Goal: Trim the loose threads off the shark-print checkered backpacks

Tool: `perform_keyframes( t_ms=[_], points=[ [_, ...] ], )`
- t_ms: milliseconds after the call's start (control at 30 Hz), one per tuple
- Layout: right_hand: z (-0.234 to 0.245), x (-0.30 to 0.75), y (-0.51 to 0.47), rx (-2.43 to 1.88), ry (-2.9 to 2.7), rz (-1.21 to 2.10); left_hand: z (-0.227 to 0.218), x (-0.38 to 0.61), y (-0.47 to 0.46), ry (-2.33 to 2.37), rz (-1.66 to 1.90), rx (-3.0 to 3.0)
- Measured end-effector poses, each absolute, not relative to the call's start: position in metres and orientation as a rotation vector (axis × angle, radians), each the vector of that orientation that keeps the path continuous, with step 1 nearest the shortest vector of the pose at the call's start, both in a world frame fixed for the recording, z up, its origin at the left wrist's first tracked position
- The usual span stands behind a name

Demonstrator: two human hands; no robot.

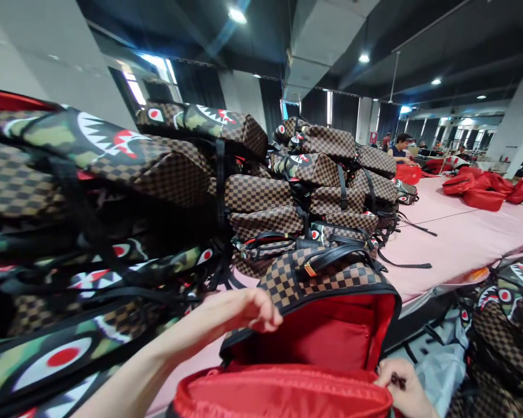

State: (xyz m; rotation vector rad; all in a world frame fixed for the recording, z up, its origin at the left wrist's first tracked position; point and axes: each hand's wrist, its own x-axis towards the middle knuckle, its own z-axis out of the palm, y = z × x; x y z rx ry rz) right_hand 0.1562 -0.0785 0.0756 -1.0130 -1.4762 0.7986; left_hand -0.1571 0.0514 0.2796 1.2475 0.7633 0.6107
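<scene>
In front of me a brown checkered backpack (326, 276) gapes wide, showing its red lining (318, 342). A black top handle with a gold-coloured buckle is on its upper side. My left hand (259, 310) reaches across to the black-trimmed rim, fingers curled; whether they grip it is hidden. At the lower right, my right hand (405, 383) is closed on the edge of the bag's red front part (283, 392). Small dark brown pieces (398, 381) show at its fingers, too small to name.
Stacked checkered backpacks with shark-face prints (261, 194) rise high at left and behind. The pink-covered table (440, 232) runs off to the right, with red bags (483, 188) on it. More backpacks (505, 325) are piled lower right. A person (400, 150) works farther back.
</scene>
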Motion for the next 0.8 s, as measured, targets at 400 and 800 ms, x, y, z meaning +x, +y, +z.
perform_keyframes(
  t_ms=[400,800],
  points=[
    [0.077,0.161,-0.081,-1.040,-1.513,0.836,0.184,-0.084,0.038,0.933,0.802,0.548],
    [0.076,0.208,-0.081,-1.383,-1.646,0.925,0.254,-0.105,0.018,0.627,1.441,0.136]
  ],
)
